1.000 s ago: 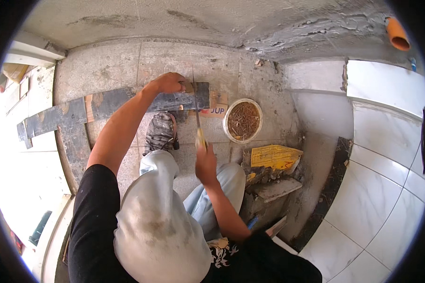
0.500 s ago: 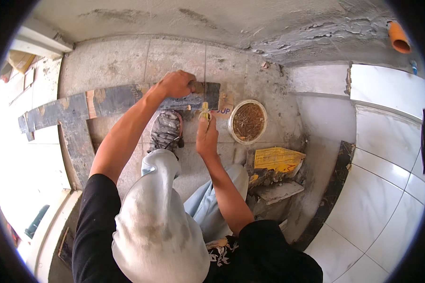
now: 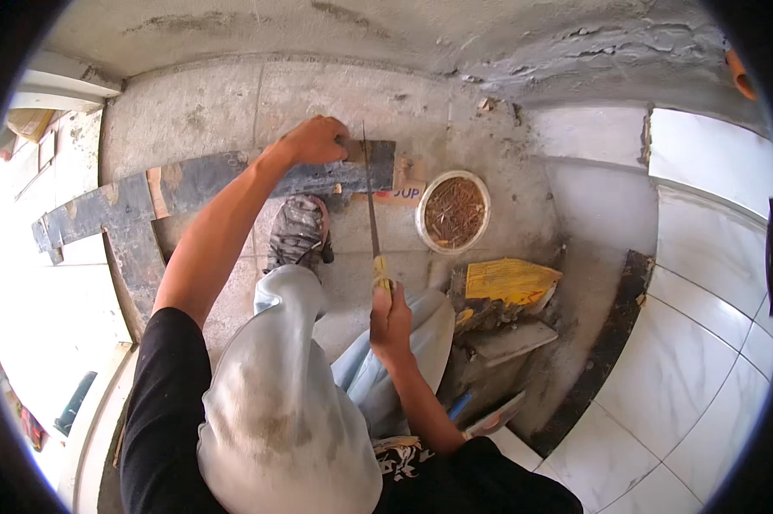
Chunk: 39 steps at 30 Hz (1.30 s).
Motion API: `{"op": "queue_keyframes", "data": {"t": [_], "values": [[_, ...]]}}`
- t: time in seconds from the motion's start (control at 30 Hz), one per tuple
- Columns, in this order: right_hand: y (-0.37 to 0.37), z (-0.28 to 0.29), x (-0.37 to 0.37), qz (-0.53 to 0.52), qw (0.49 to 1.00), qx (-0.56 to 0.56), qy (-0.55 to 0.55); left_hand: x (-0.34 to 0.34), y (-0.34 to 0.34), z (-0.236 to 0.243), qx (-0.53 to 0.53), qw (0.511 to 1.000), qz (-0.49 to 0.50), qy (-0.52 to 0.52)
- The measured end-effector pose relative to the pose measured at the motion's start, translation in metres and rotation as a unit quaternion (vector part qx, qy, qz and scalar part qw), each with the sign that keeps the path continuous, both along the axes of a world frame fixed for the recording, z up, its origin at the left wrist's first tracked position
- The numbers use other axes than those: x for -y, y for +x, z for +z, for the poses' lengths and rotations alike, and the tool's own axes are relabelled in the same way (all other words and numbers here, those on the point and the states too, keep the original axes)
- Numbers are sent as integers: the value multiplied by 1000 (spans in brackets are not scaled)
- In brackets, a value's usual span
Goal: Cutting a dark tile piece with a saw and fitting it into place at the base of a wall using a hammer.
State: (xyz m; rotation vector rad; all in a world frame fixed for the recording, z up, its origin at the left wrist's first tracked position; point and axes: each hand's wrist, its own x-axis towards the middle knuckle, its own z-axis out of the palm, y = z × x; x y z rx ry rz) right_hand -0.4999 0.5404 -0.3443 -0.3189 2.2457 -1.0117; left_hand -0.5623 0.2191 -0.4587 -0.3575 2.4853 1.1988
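My left hand [image 3: 318, 141] presses down on the right end of a dark, worn wooden plank [image 3: 202, 180] that lies across the concrete floor. My right hand [image 3: 391, 321] grips the yellow handle of a handsaw [image 3: 372, 223]. Its thin blade runs straight away from me and crosses the plank just right of my left hand. My shoe [image 3: 296, 231] stands next to the plank's near edge, and my bent knee in grey trousers [image 3: 284, 385] fills the lower middle of the view.
A round white bowl of rusty nails [image 3: 453, 212] sits right of the saw. A yellow bag [image 3: 511, 278] and flat tools [image 3: 506, 343] lie beside my right leg. White floor tiles [image 3: 704, 343] and a dark strip [image 3: 609, 343] are at right.
My right hand first pushed the saw forward to the plank, then drew it back toward me. My left hand has stayed on the plank's end.
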Motion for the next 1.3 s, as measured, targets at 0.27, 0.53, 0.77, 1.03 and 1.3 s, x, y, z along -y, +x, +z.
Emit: {"op": "queue_keyframes", "data": {"t": [0.27, 0.53, 0.77, 1.03, 1.3], "values": [[-52, -42, 55, 47, 995, -83, -20, -13, 5, 16, -50, 990, 90, -99], [-13, 13, 15, 3, 1000, 16, -2, -15, 19, 16, -23, 993, 84, -75], [-73, -34, 97, 23, 995, -85, -35, -21, 17, 26, -49, 989, 96, -98], [0, 24, 5, 7, 999, -22, 41, -18, 20, 17, -42, 989, 97, -105], [-57, -48, 97, 7, 995, -79, -68, -15, 24, 16, -96, 987, 105, -74]]}}
